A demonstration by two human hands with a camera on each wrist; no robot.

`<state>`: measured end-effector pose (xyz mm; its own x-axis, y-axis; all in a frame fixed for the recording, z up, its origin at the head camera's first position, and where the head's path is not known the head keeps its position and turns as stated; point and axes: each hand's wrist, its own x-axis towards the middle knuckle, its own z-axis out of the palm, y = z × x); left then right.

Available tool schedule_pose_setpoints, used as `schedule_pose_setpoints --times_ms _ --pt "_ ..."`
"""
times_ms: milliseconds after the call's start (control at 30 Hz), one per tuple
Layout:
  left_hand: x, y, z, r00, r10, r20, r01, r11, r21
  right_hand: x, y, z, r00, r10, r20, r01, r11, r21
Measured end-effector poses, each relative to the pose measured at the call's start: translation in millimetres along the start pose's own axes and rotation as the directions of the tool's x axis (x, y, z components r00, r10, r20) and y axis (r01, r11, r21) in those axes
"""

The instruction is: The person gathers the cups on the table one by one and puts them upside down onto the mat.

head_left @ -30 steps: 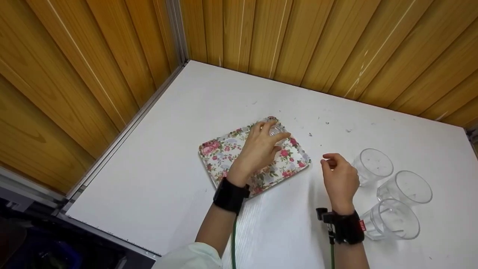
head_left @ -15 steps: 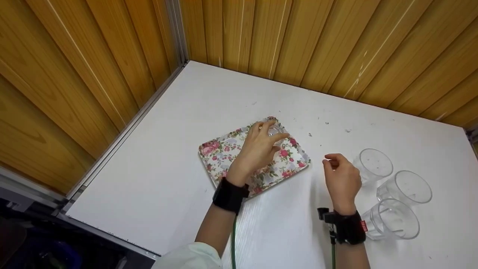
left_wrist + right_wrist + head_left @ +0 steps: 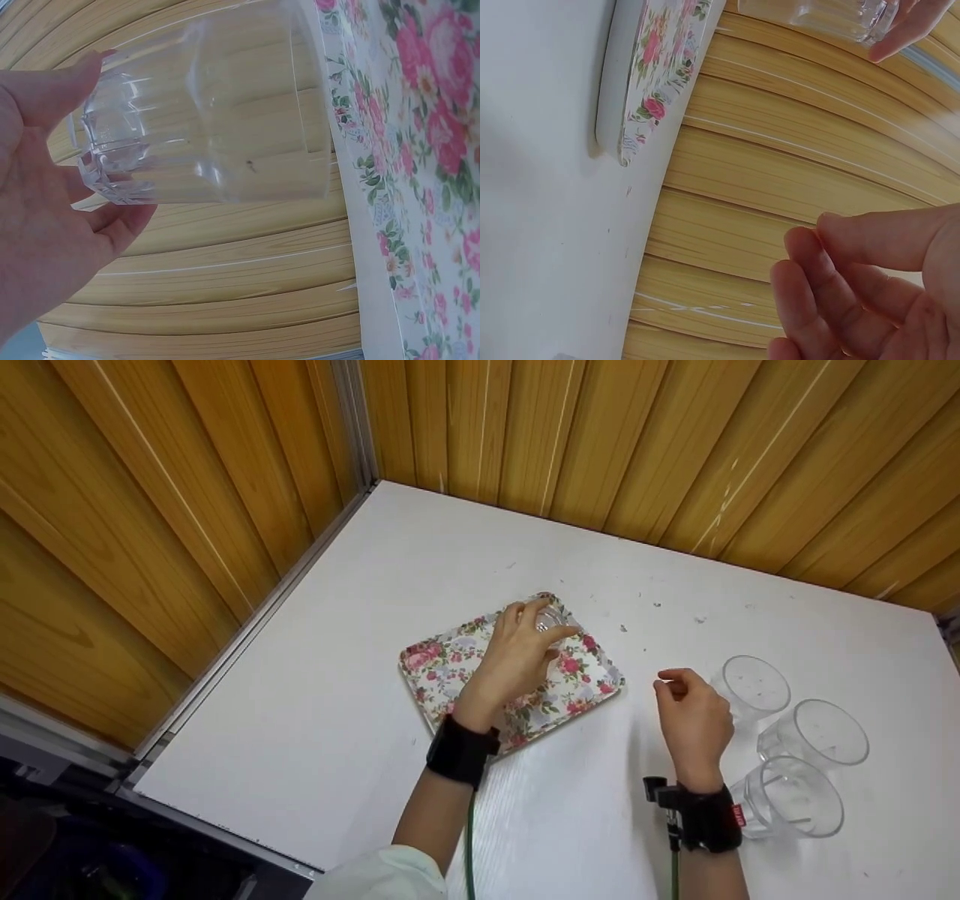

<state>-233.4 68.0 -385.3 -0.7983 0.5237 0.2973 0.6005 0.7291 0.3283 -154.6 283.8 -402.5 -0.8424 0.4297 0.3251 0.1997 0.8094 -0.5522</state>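
My left hand (image 3: pixel 514 656) grips a clear glass (image 3: pixel 217 112) by its base, thumb on one side and fingers on the other. The glass is upside down at the far corner of the floral tray (image 3: pixel 457 667). Its rim faces the tray in the left wrist view; whether it touches, I cannot tell. From the head view most of the glass is hidden by the hand. My right hand (image 3: pixel 694 724) hangs over the table right of the tray, its fingers loosely curled and holding nothing.
Three clear glasses stand at the right: a back glass (image 3: pixel 754 690), a middle glass (image 3: pixel 825 735) and a front glass (image 3: pixel 799 799), close to my right hand and wrist. Wood-patterned walls (image 3: pixel 600 442) border the white table (image 3: pixel 315 720) at the back and left.
My right hand has drifted slightly to the right, towards the glasses. The left hand stays almost still over the tray, with only a tiny shift.
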Motion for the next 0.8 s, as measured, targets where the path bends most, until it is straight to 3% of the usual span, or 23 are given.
schedule_pose_setpoints --times_ms 367,800 --pt "-1.6 0.5 -1.6 0.999 0.019 -0.028 -0.018 1.0 0.01 0.9 5.9 -10.9 1.0 0.013 -0.019 -0.013 1.0 -0.003" --pt "-2.6 -1.3 -1.8 1.0 -0.008 -0.009 0.008 1.0 0.008 0.4 5.0 -15.4 1.0 0.017 -0.004 -0.017 1.0 -0.014"
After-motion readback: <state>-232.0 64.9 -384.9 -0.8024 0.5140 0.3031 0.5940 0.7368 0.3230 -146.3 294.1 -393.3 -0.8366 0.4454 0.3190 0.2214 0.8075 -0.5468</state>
